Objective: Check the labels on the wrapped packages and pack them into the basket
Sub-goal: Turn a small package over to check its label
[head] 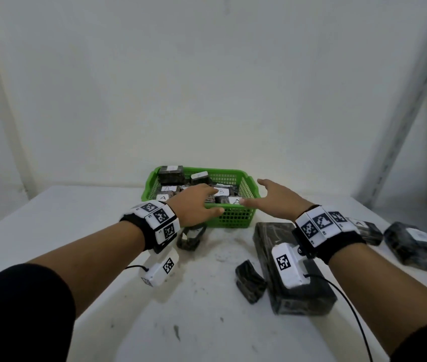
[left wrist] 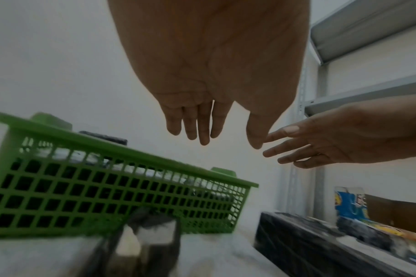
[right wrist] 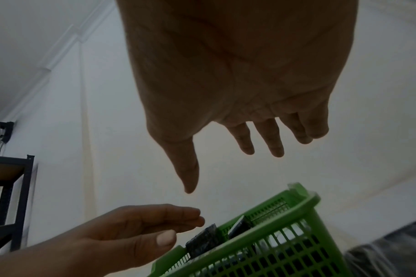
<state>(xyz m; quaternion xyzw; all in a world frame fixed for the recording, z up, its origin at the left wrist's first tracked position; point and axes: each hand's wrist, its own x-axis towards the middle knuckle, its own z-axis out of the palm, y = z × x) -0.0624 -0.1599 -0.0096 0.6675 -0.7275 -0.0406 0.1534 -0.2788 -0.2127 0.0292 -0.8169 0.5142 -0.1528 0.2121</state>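
A green mesh basket (head: 235, 218) stands at the back middle of the white table, holding several dark wrapped packages (head: 171, 174) with white labels marked A or B. My left hand (head: 196, 202) hovers open over the basket's near rim, fingers straight, holding nothing. My right hand (head: 272, 198) is open too, just right of the basket's corner, fingers spread. In the left wrist view the left hand (left wrist: 202, 116) hangs above the basket (left wrist: 121, 189), with the right hand (left wrist: 320, 148) beside it. The right wrist view shows the right hand (right wrist: 238, 140) above the basket (right wrist: 280, 241).
On the table lie a long dark wrapped package (head: 272, 246) under my right wrist, a small one (head: 250, 283) beside it, another (head: 190, 237) before the basket, and two labelled ones (head: 416, 246) at the right. A metal shelf (left wrist: 368, 28) stands right.
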